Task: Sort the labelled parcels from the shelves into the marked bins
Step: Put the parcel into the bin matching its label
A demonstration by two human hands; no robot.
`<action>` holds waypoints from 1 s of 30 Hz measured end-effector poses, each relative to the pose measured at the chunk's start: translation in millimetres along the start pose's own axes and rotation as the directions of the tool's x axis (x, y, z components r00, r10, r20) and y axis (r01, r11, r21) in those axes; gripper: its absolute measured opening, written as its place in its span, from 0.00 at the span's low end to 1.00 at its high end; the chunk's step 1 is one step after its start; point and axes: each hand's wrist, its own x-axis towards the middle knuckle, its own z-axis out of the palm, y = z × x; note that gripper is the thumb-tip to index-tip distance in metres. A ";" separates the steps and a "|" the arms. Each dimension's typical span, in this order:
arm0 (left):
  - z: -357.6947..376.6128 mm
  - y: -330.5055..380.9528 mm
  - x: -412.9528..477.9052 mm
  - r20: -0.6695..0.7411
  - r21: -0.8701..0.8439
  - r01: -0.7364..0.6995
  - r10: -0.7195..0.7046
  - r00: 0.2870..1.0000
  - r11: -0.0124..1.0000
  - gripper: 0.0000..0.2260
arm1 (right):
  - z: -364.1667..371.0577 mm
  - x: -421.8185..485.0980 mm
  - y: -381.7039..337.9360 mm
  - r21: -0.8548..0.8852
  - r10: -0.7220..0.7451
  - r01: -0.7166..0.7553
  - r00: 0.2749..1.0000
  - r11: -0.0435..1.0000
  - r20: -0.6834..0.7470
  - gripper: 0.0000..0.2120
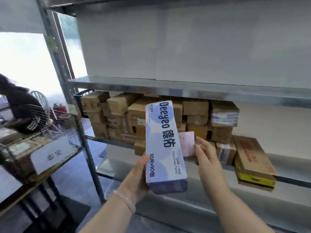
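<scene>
A long white and purple box point(164, 142) printed "Deeyeo" stands almost upright in front of the shelf. My left hand point(140, 175) grips its lower end from the left. My right hand point(206, 155) is beside it on the right, fingers pinching a small pink parcel point(186, 142) that sits partly behind the long box. Several brown cardboard parcels point(117, 115) are stacked on the metal shelf point(121, 165) behind.
A flat brown and yellow carton point(252, 162) leans at the shelf's right. A wire basket bin point(50, 132) with a white sign point(53, 155) stands at left. Another person in dark clothes point(21, 105) bends over beyond it. The upper shelf board point(168, 84) overhangs the parcels.
</scene>
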 end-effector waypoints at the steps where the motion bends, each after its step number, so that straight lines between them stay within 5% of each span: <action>1: -11.4 5.7 -9.1 -0.035 -0.053 -0.015 0.014 0.999 0.998 0.34 | 17.5 2.5 3.7 -0.001 0.074 -0.074 0.996 0.997 0.056 0.10; 3: -31.7 17.3 -27.6 -0.102 -0.125 -0.082 0.069 0.992 0.989 0.23 | 53.2 3.8 11.6 0.004 0.257 -0.263 0.945 0.965 0.201 0.10; 7: -74.2 39.3 -55.3 -0.258 -0.205 -0.168 0.112 0.960 0.964 0.22 | 123.2 0.7 22.4 0.079 0.457 -0.561 0.741 0.824 0.493 0.35; 10: -114.2 58.3 -68.5 -0.416 -0.126 -0.217 0.147 0.897 0.968 0.26 | 170.9 -3.8 17.6 0.012 0.328 -0.414 0.737 0.910 0.591 0.31; 15: -168.0 102.1 -81.1 -0.569 0.372 -0.186 0.382 0.728 0.909 0.14 | 242.6 5.7 13.3 -0.072 0.011 0.045 0.767 0.996 0.641 0.22; 17: -177.9 118.2 -81.0 -0.579 0.443 -0.145 0.406 0.707 0.885 0.21 | 273.6 16.4 16.5 -0.029 -0.059 0.105 0.743 0.994 0.667 0.13; 20: -197.2 138.6 -66.6 -0.569 0.544 -0.130 0.479 0.669 0.829 0.40 | 315.9 35.8 23.9 0.003 -0.124 0.171 0.702 0.985 0.701 0.16; 24: -218.7 170.8 -47.3 -0.572 0.633 -0.181 0.613 0.545 0.753 0.27 | 364.1 66.3 27.9 0.026 -0.181 0.258 0.599 0.966 0.780 0.21; 30: -256.2 200.1 -23.6 -0.662 0.604 -0.218 0.635 0.398 0.767 0.23 | 428.4 108.5 32.8 0.075 -0.158 0.214 0.400 0.974 0.903 0.25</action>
